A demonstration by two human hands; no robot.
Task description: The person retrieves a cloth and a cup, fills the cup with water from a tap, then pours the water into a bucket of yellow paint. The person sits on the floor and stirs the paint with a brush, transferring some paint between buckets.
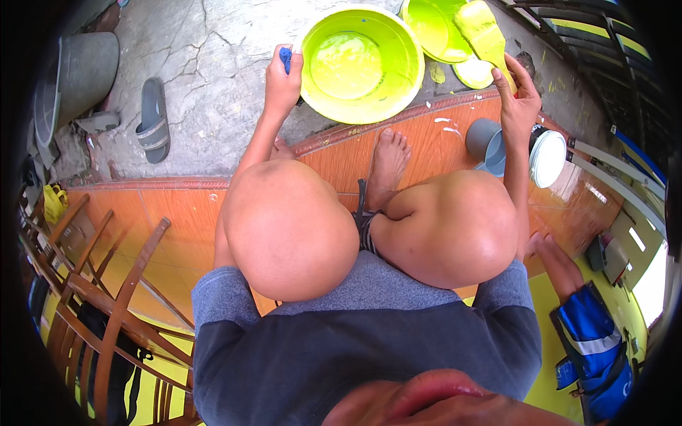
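Note:
My right hand [520,96] grips the handle of a wide paintbrush [480,32], its bristles up and away from me and coated in yellow-green paint. Beside the left rim of a large yellow-green basin [408,89], my left hand [284,82] is closed around a small blue object [285,59]; its kind is hidden by the fingers. Wet-looking paint coats the inside of the basin. Behind the brush lies a second yellow-green container [430,28], with a round paint-covered lid [474,72] just in front of it.
A grey dipper [486,140] and a white-lidded can [548,159] stand right of my foot. On the cracked concrete at left are a grey slipper [152,121] and a large grey tub [85,78]. Wooden chairs [128,284] fill the lower left. Another person's leg [561,266] shows at right.

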